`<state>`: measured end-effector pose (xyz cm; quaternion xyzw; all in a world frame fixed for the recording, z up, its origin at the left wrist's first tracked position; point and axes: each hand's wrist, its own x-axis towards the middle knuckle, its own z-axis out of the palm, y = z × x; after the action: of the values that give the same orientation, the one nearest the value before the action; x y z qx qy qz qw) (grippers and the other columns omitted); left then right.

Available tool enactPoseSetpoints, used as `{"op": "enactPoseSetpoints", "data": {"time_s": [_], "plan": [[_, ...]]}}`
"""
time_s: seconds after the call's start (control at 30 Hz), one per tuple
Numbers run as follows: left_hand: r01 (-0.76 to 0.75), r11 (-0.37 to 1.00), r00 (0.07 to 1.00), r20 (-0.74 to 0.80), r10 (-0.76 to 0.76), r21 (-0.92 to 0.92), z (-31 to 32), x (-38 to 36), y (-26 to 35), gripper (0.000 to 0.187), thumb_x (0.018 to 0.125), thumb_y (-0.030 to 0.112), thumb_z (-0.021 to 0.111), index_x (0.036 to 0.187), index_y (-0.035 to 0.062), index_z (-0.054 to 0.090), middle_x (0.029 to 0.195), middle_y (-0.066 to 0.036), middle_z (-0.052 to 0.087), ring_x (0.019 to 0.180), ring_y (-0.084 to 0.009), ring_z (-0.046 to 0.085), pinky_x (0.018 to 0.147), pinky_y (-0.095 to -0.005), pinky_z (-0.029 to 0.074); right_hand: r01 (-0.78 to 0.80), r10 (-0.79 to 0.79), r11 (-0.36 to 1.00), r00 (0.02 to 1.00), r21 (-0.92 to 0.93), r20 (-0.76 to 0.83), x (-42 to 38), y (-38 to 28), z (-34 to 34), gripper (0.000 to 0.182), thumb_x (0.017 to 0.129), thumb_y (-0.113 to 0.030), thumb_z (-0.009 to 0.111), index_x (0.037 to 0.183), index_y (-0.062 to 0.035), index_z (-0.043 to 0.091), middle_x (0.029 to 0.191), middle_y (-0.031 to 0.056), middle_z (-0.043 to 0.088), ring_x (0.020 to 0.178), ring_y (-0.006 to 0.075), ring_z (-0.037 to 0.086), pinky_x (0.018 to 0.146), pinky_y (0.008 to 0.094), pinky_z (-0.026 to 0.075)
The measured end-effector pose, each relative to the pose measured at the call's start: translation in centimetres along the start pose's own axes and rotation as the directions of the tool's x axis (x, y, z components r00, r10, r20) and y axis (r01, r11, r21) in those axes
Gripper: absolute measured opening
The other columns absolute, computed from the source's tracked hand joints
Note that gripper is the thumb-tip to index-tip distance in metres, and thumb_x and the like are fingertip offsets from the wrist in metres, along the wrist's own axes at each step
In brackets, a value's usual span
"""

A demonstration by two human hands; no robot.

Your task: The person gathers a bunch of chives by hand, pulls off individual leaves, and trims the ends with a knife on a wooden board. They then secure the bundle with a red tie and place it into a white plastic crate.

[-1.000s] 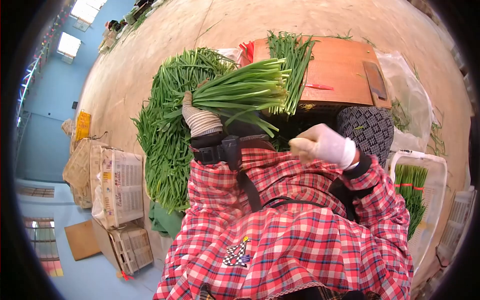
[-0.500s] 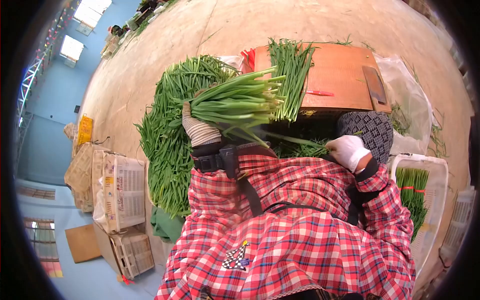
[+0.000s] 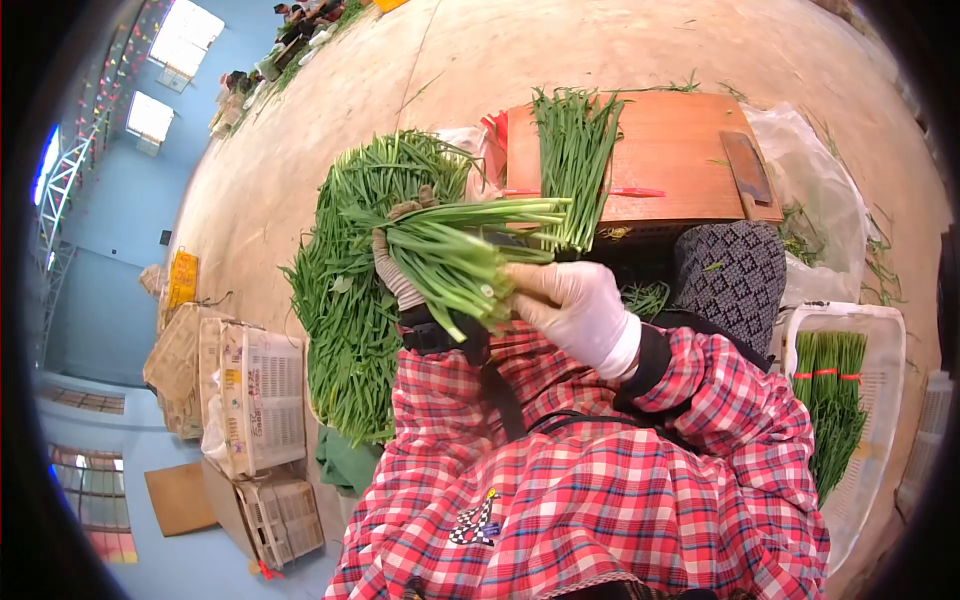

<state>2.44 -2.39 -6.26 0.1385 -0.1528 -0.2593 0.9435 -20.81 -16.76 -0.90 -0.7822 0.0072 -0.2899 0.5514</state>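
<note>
Head view, single frame.

Left hand [image 3: 398,272] in a striped knit glove: closed around a bundle of long green chive stalks [image 3: 462,248], gripping from the far side, glove mostly hidden behind the greens. Right hand [image 3: 566,303] in a white glove: fingers wrapped on the near cut end of the same bundle, touching it just beside the left hand. Hands close together, both clamped on the bundle. Bundle held in the air above the lap, roughly level, tips fanned toward the right, in front of the near edge of the table.

Red-and-white plaid sleeves and apron [image 3: 600,480]: filling the lower frame.

Large loose heap of green chives [image 3: 350,300]: on the floor, left of the hands.

Flat orange-brown wooden table [image 3: 680,160]: beyond the hands. On it: a second spread of green chives [image 3: 572,150] lying across the left part; a thin red strip [image 3: 625,192] near the front edge; a dark rectangular cleaver [image 3: 748,168] at the right end.

White plastic crate [image 3: 885,330]: lower right, holding green chive bunches tied with red bands [image 3: 830,400].

Stacked pale mesh crates [image 3: 255,400]: lower left, on the floor.
</note>
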Motion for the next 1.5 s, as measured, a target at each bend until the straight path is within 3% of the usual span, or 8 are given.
{"op": "enactPoseSetpoints", "data": {"time_s": [0.07,0.13,0.27,0.67,0.77,0.97,1.2,1.5], "plan": [[-0.011,1.000,0.996,-0.085,0.011,-0.007,0.5,-0.5,-0.5,0.030,0.091,0.031,0.050,0.098,0.0027,0.055,0.100,-0.013,0.060,0.114,-0.0316,0.051,0.117,-0.0485,0.023,0.019,-0.004,0.974,0.998,0.225,-0.065,-0.3,2.6,1.8,0.029,0.079,-0.010,0.069,0.108,-0.0091,0.069,0.076,0.0130,0.068,0.066,0.0236,0.067,0.063,0.0305,0.053],[-0.032,0.999,0.983,-0.178,0.031,-0.005,1.6,-0.7,-1.0,0.030,0.091,0.031,0.050,0.097,0.0027,0.056,0.097,-0.013,0.061,0.111,-0.0304,0.052,0.117,-0.0487,0.025,-0.256,0.253,0.960,0.967,0.116,0.042,0.5,0.7,-1.0,0.035,0.079,-0.009,0.069,0.115,-0.0081,0.065,0.062,0.0063,0.059,0.053,0.0130,0.056,0.056,0.0271,0.048],[-0.034,0.997,0.996,-0.075,0.039,0.065,0.8,-0.6,-1.2,0.030,0.089,0.035,0.052,0.094,0.0060,0.057,0.094,-0.009,0.062,0.097,-0.0284,0.057,0.100,-0.0470,0.041,-0.191,0.192,0.975,0.981,0.118,-0.001,0.7,0.5,-2.6,0.040,0.079,-0.005,0.069,0.119,-0.0083,0.061,0.055,-0.0018,0.039,0.050,0.0054,0.037,0.049,0.0235,0.037],[-0.073,0.997,0.996,-0.056,0.072,-0.017,1.0,-0.4,-1.4,0.028,0.088,0.030,0.053,0.095,0.0037,0.056,0.088,-0.008,0.062,0.091,-0.0242,0.059,0.111,-0.0470,0.033,-0.196,0.196,0.980,0.979,0.022,-0.047,0.9,0.9,-2.2,0.016,0.082,-0.008,0.069,0.098,-0.0069,0.066,0.056,-0.0003,0.048,0.050,0.0071,0.044,0.049,0.0246,0.039],[-0.085,0.996,0.993,-0.078,0.084,-0.010,1.5,-0.6,-1.6,0.026,0.088,0.029,0.053,0.094,0.0044,0.054,0.085,-0.006,0.060,0.088,-0.0203,0.058,0.114,-0.0457,0.030,-0.279,0.308,0.878,0.951,0.389,-0.014,0.8,2.5,-1.2,0.015,0.082,-0.010,0.069,0.097,-0.0064,0.067,0.061,0.0064,0.057,0.054,0.0083,0.053,0.053,0.0236,0.044],[-0.080,0.997,0.996,-0.029,0.080,0.017,1.8,-0.8,-1.6,0.030,0.086,0.036,0.054,0.091,0.0060,0.057,0.092,-0.009,0.062,0.104,-0.0309,0.055,0.113,-0.0471,0.029,-0.287,0.288,0.958,0.951,0.025,-0.116,1.1,2.5,-1.7,0.013,0.083,-0.013,0.067,0.092,-0.0044,0.068,0.072,0.0151,0.065,0.062,0.0186,0.064,0.059,0.0289,0.049],[-0.026,1.000,0.998,-0.051,0.027,0.016,2.2,-1.0,-1.5,0.031,0.086,0.035,0.055,0.094,0.0058,0.055,0.093,-0.007,0.060,0.108,-0.0311,0.053,0.109,-0.0493,0.034,-0.104,0.105,0.994,0.992,0.016,-0.074,1.7,2.7,-2.6,0.012,0.082,-0.012,0.064,0.091,-0.0056,0.068,0.064,0.0148,0.061,0.054,0.0268,0.061,0.055,0.0340,0.048],[-0.098,0.990,0.992,-0.087,0.089,-0.105,2.1,-0.6,-1.6,0.026,0.087,0.030,0.056,0.088,0.0050,0.049,0.087,-0.006,0.054,0.096,-0.0251,0.055,0.112,-0.0479,0.034,-0.217,0.217,0.976,0.976,0.011,-0.003,1.7,1.8,-3.2,0.014,0.081,-0.013,0.065,0.093,-0.0077,0.067,0.063,0.0134,0.061,0.056,0.0263,0.062,0.056,0.0339,0.050]]}}
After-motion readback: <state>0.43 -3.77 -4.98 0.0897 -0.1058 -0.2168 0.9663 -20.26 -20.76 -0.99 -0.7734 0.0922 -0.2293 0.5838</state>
